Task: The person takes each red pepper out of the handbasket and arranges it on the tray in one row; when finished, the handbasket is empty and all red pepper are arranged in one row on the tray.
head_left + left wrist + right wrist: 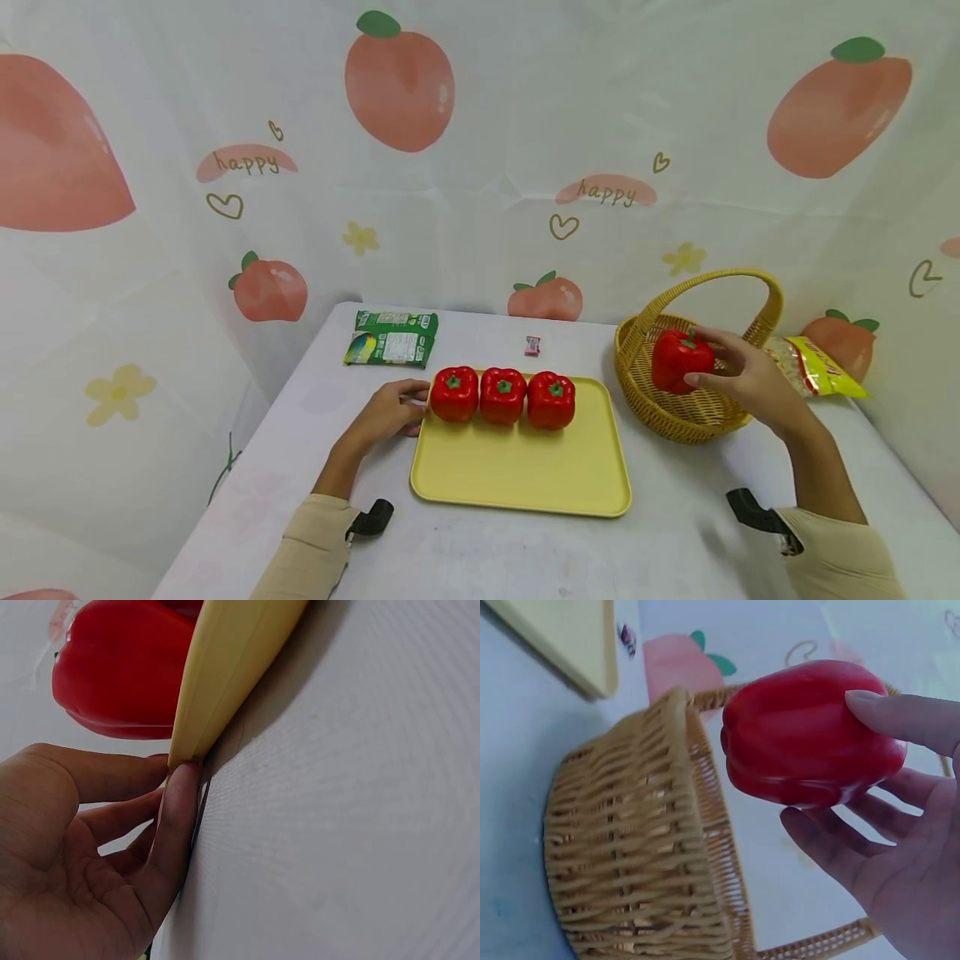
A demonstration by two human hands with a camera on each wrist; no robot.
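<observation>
My right hand point(750, 379) holds a red bell pepper point(678, 362) over the wicker basket point(645, 404), thumb on one side and fingers on the other. In the right wrist view the bell pepper point(810, 735) is just outside the basket's rim point(697, 787). At the left edge of the yellow tray point(517, 483), my left hand point(390, 412) pinches the rim between thumb and fingers; the left wrist view shows the grip on the tray point(217, 682) closely. Three more red bell peppers point(502, 396) stand side by side along the tray's far part.
A green packet point(393, 340) lies at the table's back left. A small pink wrapped sweet point(532, 345) lies behind the tray. Right of the basket is a yellow and clear snack bag point(817, 367). The basket's tall handle point(705, 279) arches above it.
</observation>
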